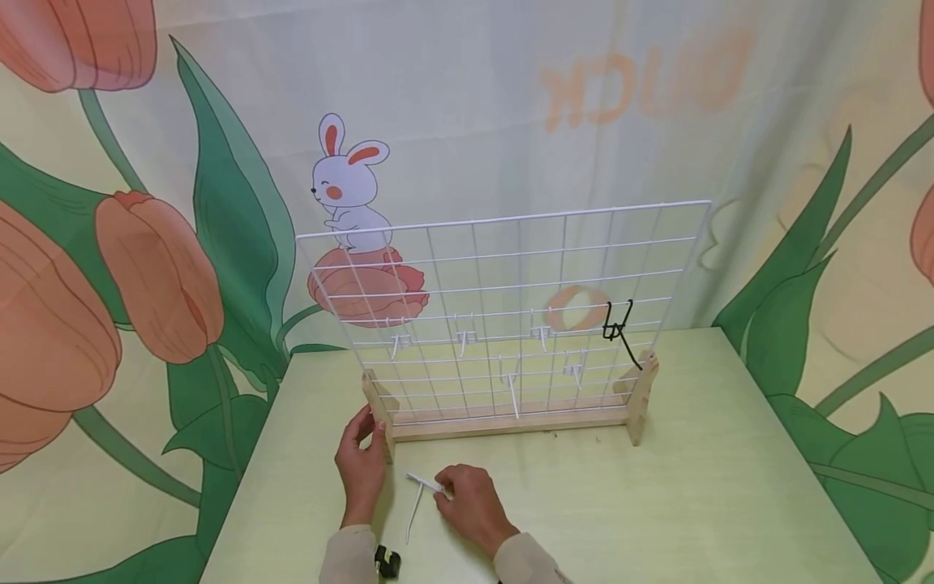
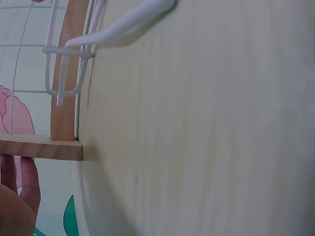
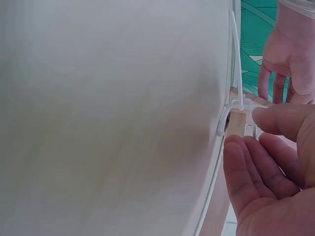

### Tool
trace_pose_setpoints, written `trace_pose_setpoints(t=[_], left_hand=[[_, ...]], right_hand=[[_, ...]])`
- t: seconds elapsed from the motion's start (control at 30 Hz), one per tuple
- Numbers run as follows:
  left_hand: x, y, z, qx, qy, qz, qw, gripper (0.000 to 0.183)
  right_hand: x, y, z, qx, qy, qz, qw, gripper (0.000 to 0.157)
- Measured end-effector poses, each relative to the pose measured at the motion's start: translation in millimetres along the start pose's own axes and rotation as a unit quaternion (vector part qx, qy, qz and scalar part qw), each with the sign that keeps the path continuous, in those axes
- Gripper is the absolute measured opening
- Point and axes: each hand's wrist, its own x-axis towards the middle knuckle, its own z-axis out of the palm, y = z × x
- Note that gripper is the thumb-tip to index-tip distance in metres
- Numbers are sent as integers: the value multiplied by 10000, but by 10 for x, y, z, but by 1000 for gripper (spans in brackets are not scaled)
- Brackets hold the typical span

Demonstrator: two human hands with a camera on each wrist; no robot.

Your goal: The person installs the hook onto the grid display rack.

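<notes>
A white wire hook [image 1: 414,511] with a short crossbar and long prong is pinched at one end of its crossbar by my right hand [image 1: 474,504]. The right wrist view shows the thumb at the bracket of the hook [image 3: 239,69], the other fingers curled below. My left hand [image 1: 361,469] is at the left wooden foot [image 1: 378,414] of a white wire grid rack [image 1: 503,219]. In the left wrist view, fingertips [image 2: 30,172] of the left hand rest against the outer side of this foot [image 2: 44,149].
Several white hooks [image 1: 540,332] hang on the grid's lower part, and a black hook [image 1: 616,331] hangs near its right side. A small black object [image 1: 387,561] lies by the left sleeve. Behind the pale table [image 1: 700,503] hangs a printed curtain [image 1: 467,97].
</notes>
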Motion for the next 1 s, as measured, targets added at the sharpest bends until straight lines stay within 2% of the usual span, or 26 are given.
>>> trace_pose_setpoints(t=[0.43, 0.87, 1.0], left_hand=[[0, 9, -15, 14, -37, 7, 10000, 36], [-5, 44, -10, 62, 24, -38, 10000, 36], [-5, 59, -13, 105, 0, -59, 9999, 36]], right_hand=[[26, 4, 8, 216, -121, 47, 9997, 15], [146, 26, -51, 254, -44, -48, 9997, 16], [197, 28, -62, 199, 89, -105, 9997, 15]])
